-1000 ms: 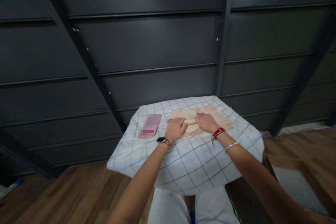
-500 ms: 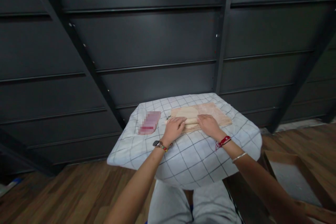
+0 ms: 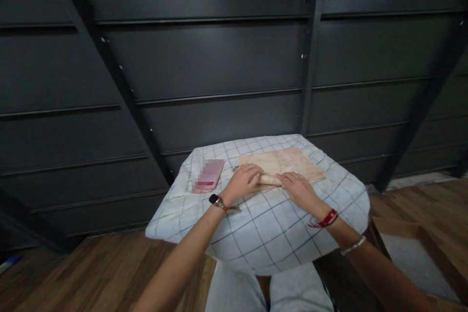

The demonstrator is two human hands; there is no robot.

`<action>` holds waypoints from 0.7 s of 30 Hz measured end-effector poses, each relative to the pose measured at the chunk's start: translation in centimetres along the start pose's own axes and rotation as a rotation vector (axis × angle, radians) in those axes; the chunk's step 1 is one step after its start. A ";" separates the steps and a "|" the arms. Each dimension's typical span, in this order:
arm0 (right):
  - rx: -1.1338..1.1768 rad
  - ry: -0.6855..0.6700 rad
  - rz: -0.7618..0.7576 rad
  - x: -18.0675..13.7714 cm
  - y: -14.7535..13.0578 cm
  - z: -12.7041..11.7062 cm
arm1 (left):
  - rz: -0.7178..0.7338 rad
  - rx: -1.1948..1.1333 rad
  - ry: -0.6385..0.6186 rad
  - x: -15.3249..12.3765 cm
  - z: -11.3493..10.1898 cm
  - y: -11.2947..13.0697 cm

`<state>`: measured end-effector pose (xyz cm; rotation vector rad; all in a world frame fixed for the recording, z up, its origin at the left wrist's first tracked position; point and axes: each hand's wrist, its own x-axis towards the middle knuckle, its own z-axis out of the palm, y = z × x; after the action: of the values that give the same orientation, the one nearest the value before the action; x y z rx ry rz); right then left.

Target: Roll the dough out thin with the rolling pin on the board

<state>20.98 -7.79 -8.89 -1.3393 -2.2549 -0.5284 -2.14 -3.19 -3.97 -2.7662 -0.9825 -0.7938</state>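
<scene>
A pale beige roll (image 3: 269, 180) lies crosswise near the front edge of a thin, light-brown board (image 3: 298, 161). Whether it is a rolling pin or rolled-up dough, I cannot tell. My left hand (image 3: 244, 179) curls over its left end, and my right hand (image 3: 297, 186) over its right end. Both hands have their fingers together, pointing inward and away from me; the ends of the roll are hidden beneath them. White powdery marks cover the board's right part. Its left part looks smoother and cream-coloured.
A white checked cloth (image 3: 263, 234) covers the small table. Left of the board lies a pinkish, partly blurred flat object (image 3: 212, 173). Dark metal panels (image 3: 219, 58) rise behind the table. An open cardboard box (image 3: 413, 253) stands on the wooden floor to the right.
Both hands and the roll have moved toward me, to the board's near edge. More of the board shows behind the roll. The view has tilted up slightly.
</scene>
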 end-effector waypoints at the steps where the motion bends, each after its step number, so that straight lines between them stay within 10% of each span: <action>1: -0.005 0.008 -0.024 0.4 0.3 -0.5 | 0.010 0.012 0.018 0.6 0.0 -0.2; 7: 0.090 -0.023 -0.069 6.0 3.8 -2.5 | -0.203 0.154 0.015 4.8 0.3 -1.6; 21: 0.173 -0.340 0.231 13.0 5.4 3.5 | -0.434 0.197 -0.376 6.9 3.7 -4.6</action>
<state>19.61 5.78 -3.90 -1.6704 -2.2950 -0.0248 1.24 5.24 -3.97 -2.6089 -1.6647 -0.1866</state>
